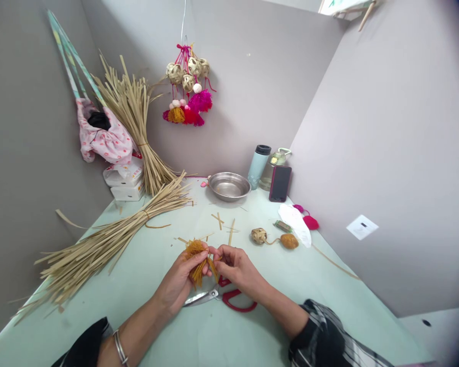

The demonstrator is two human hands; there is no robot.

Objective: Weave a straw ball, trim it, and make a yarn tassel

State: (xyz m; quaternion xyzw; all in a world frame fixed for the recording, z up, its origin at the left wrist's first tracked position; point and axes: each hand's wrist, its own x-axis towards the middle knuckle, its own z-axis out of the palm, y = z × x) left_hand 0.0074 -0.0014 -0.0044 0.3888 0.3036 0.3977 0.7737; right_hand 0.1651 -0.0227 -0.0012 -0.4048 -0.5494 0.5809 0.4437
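Note:
My left hand (178, 280) is closed around a mustard-yellow yarn tassel (194, 248), its loose strands fanning out above and below the thumb. Close against it, my right hand (237, 265) pinches yarn at the tassel's right side; the exact strand is partly hidden by the fingers. Beneath both hands lie scissors with red handles (240, 302), their blades pointing left. Beyond the right hand, a small woven ball (259, 235) is joined by a cord to a mustard yarn bundle (289, 241).
Split straw strips (126, 224) lie along the left, with an upright bundle (151, 163) behind. A metal bowl (229, 187), a tumbler (259, 168) and a phone (280, 184) stand at the back. Woven balls with tassels (187, 84) hang on the wall; a white bag (296, 221) lies right.

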